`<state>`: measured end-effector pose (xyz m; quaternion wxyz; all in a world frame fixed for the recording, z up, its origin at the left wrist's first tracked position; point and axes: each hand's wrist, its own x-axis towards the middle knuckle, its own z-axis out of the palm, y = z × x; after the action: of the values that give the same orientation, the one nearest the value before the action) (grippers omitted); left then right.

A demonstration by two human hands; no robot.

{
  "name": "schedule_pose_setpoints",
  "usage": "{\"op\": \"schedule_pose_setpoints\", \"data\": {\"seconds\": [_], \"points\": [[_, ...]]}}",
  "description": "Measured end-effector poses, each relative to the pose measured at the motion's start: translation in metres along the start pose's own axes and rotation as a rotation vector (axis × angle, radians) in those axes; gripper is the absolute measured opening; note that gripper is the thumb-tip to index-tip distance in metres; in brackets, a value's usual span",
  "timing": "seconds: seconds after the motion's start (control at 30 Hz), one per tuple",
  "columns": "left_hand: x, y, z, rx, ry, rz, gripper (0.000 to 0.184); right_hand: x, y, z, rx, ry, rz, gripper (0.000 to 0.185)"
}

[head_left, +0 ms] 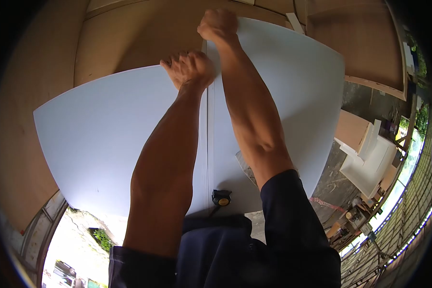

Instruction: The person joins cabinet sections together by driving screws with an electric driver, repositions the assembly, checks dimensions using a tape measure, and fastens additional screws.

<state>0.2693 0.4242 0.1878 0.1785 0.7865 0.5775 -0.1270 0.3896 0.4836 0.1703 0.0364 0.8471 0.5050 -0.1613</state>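
Note:
Two wide white panels lie side by side in front of me, a left panel (pixel 96 129) and a right panel (pixel 302 81), with a narrow seam between them. The right panel's far edge reaches farther out than the left one's. My left hand (pixel 189 68) is closed at the far edge of the left panel, near the seam, its fingers curled over. Farther out, my right hand (pixel 218 25) is closed at the right panel's far left corner; its fingertips are hidden. A black tape measure with a yellow centre (pixel 221 198) sits near my body, right of the seam.
Brown wooden boards (pixel 139 43) stand beyond the panels and along the left. An open wooden box (pixel 357 43) is at the upper right. White and brown board pieces (pixel 369 165) lie on the right over a dark floor, near a metal grille (pixel 408 211).

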Motion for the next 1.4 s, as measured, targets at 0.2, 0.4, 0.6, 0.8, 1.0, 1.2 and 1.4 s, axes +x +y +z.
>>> {"op": "schedule_pose_setpoints", "data": {"seconds": [0.2, 0.4, 0.6, 0.8, 1.0, 1.2, 1.4], "points": [[0.005, 0.001, 0.007, 0.011, -0.009, -0.020, 0.026, 0.004, 0.011, 0.014, 0.007, 0.204, -0.076, 0.031], [0.004, -0.001, 0.017, 0.036, 0.129, 0.000, 0.038, -0.069, 0.040, -0.033, 0.318, 0.180, -0.121, 0.047], [0.009, -0.010, 0.020, -0.020, 0.211, 0.030, 0.043, -0.329, 0.097, -0.064, 0.795, 0.605, -0.026, 0.021], [0.019, -0.037, 0.058, -0.075, 0.549, 0.487, 0.057, -0.583, 0.133, 0.040, 0.849, 0.757, 0.666, 0.018], [-0.056, -0.047, 0.090, 0.095, 0.493, 0.642, 0.071, -0.755, 0.124, 0.147, 0.882, 0.702, 1.000, 0.019], [-0.141, -0.073, 0.110, 0.137, 0.416, 0.596, 0.073, -0.752, 0.119, 0.165, 0.828, 0.657, 0.891, 0.016], [-0.227, -0.114, 0.136, 0.050, 0.413, 0.666, 0.067, -0.696, 0.167, 0.153, 0.678, 0.630, 0.620, 0.018]]}}
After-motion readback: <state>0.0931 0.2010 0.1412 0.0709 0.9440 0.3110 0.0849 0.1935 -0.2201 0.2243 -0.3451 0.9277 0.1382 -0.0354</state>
